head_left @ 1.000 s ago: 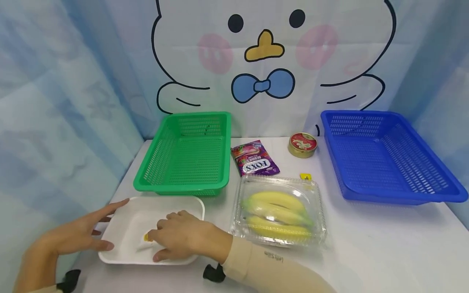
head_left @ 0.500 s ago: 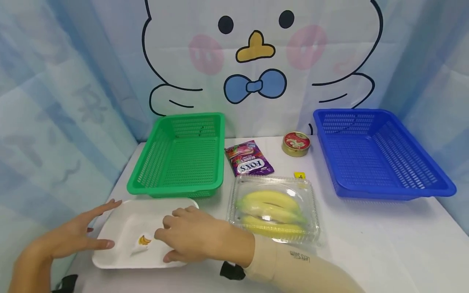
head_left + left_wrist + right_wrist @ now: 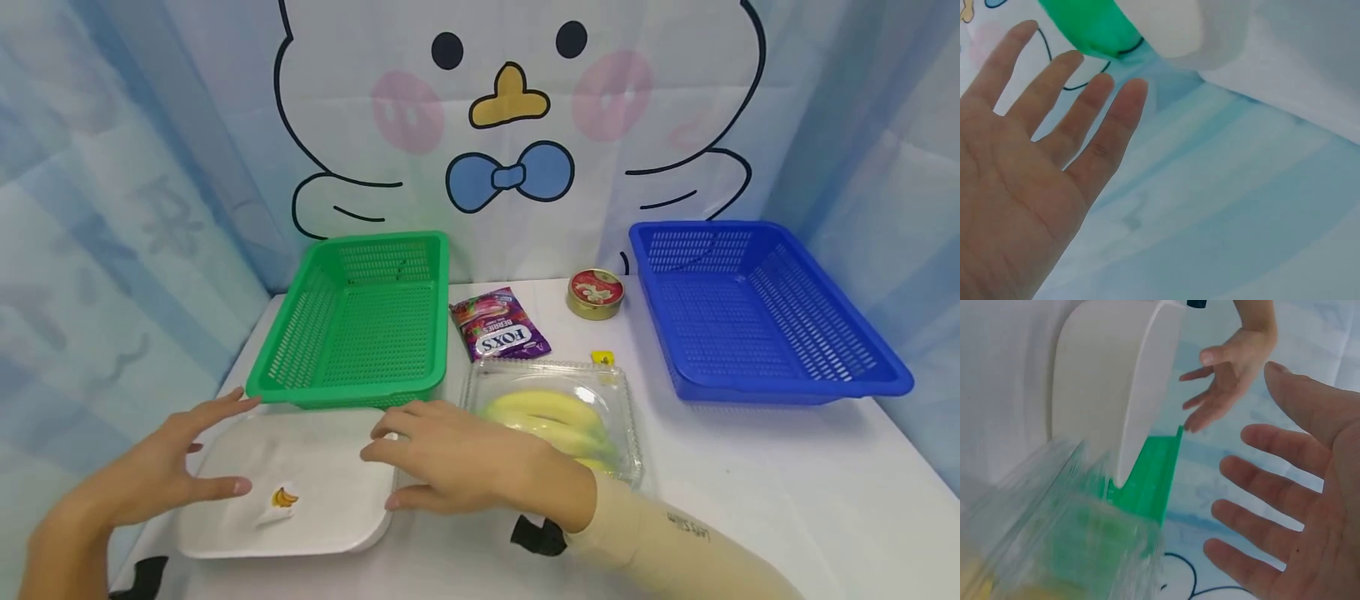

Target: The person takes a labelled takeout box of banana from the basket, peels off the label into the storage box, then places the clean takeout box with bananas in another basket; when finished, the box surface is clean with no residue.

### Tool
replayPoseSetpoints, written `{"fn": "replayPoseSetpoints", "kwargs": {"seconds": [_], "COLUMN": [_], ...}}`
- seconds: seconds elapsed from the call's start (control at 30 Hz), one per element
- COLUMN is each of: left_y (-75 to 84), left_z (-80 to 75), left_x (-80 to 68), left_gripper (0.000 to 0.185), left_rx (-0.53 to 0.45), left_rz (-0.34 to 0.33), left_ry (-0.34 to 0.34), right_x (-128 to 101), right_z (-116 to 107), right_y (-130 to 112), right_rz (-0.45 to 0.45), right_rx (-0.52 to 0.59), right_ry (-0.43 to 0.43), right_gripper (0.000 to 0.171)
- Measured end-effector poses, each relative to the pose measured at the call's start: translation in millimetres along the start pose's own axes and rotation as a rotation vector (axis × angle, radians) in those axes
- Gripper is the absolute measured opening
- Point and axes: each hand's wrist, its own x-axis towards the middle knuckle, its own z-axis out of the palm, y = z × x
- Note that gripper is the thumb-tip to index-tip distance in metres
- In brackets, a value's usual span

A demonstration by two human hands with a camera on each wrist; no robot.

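Both palms down and fingers spread, gripping nothing: left hand (image 3: 168, 475) over the left edge of the shallow white foam tray (image 3: 330, 508), right hand (image 3: 465, 462) over its right edge (contact not clear from the head view). Lying at the front left of the white table (image 3: 750, 467), just before the green perforated plastic basket (image 3: 360, 321) and beside the clear plastic clamshell of yellow bananas (image 3: 558, 412), with a small white banana-printed sticker (image 3: 279, 502) inside
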Motion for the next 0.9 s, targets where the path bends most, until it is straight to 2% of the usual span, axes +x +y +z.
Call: {"fn": "replayPoseSetpoints", "kwargs": {"seconds": [0.2, 0.4, 0.6, 0.9], "left_y": [8.9, 23.6, 46.8, 79.6], "left_z": [-1.2, -5.9, -3.5, 10.4], "left_x": [0.0, 9.8, 25.5, 57.5], "left_gripper": [0.097, 0.103, 0.103, 0.102], "left_rx": [0.029, 0.048, 0.040, 0.062], "left_rz": [0.034, 0.090, 0.129, 0.206], "left_ry": [0.047, 0.086, 0.101, 0.092], "right_x": [-24.0, -38.0, -57.6, -88.5], "right_z": [-7.8, -16.5, -23.7, -25.0], "right_y": [16.4, 29.7, 41.3, 58.7], "right_rz": [0.004, -0.011, -0.015, 0.033], "right_rx": [0.032, 0.056, 0.018, 0.047], "right_ry": [0.070, 0.103, 0.172, 0.227], "right_gripper": [0.052, 0.050, 0.052, 0.053]}}
